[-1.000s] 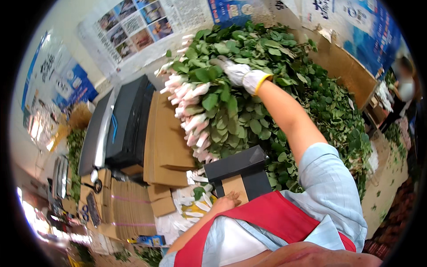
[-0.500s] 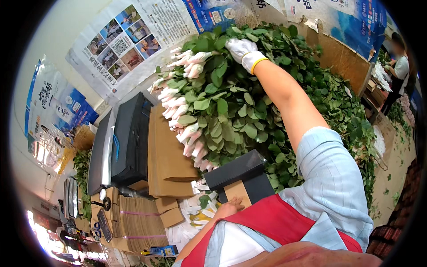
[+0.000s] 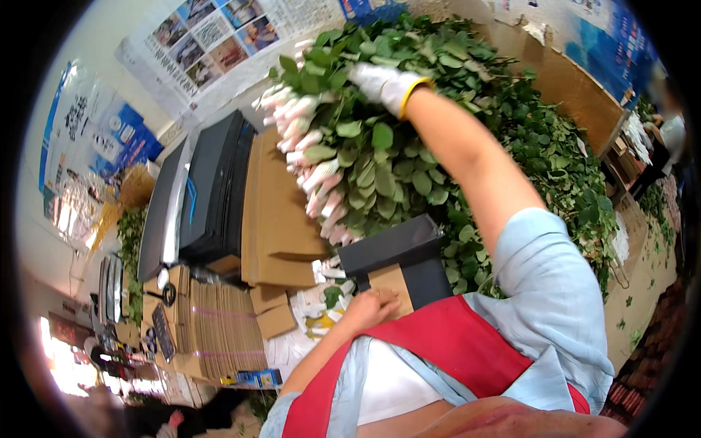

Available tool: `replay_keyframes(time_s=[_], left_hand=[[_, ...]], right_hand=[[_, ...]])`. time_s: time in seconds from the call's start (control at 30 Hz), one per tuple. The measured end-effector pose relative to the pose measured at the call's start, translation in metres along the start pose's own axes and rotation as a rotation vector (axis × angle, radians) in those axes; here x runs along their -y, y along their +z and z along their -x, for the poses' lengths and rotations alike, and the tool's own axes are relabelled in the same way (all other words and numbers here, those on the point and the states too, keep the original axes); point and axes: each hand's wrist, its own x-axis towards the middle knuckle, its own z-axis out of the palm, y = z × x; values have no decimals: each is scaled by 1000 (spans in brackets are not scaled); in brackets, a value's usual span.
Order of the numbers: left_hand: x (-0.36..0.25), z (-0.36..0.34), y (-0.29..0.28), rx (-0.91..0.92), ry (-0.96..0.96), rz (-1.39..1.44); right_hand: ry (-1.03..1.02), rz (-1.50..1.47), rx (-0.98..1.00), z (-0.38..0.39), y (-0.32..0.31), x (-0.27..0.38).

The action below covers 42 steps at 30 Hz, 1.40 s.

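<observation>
My right hand (image 3: 381,85), in a white glove with a yellow cuff, reaches out to the top of a large heap of leafy cut flowers (image 3: 380,157), which look like roses. Its fingertips are blurred and partly lost among the leaves, so their grip is hidden. Pale net sleeves (image 3: 318,175) cover the flower heads along the heap's left edge. Close to my body, my bare left hand (image 3: 374,306) rests with loosely bent fingers on a brown cardboard piece (image 3: 398,285). That piece lies against a black box-like stand (image 3: 391,244) beside the heap.
Left of the flowers stand flat brown cardboard sheets (image 3: 281,212) and black boxes (image 3: 212,197). A strapped cardboard stack (image 3: 226,328) lies nearer, with loose white sleeves (image 3: 321,303) beside it. A wooden board (image 3: 558,77) backs the heap; another person (image 3: 668,139) stands far right.
My right hand has shifted slightly left over the flower heap. My left hand has slid up onto the cardboard piece. The whole view has tilted a little.
</observation>
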Motion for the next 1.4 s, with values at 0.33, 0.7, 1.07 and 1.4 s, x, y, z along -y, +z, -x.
replay_keyframes(time_s=[0.33, 0.7, 1.07, 1.4], left_hand=[[-22, -73, -174, -921, 226, -63], [44, -203, -418, -465, -206, -651], [-117, -153, -411, -788, 499, -133], [-9, -175, -275, -370, 140, -451]], right_hand=[[19, 128, -682, 25, -235, -46], [-52, 245, -475, 56, -198, -65], [107, -454, -116, 7, -135, -9], [-84, 121, -354, 22, -196, -48]])
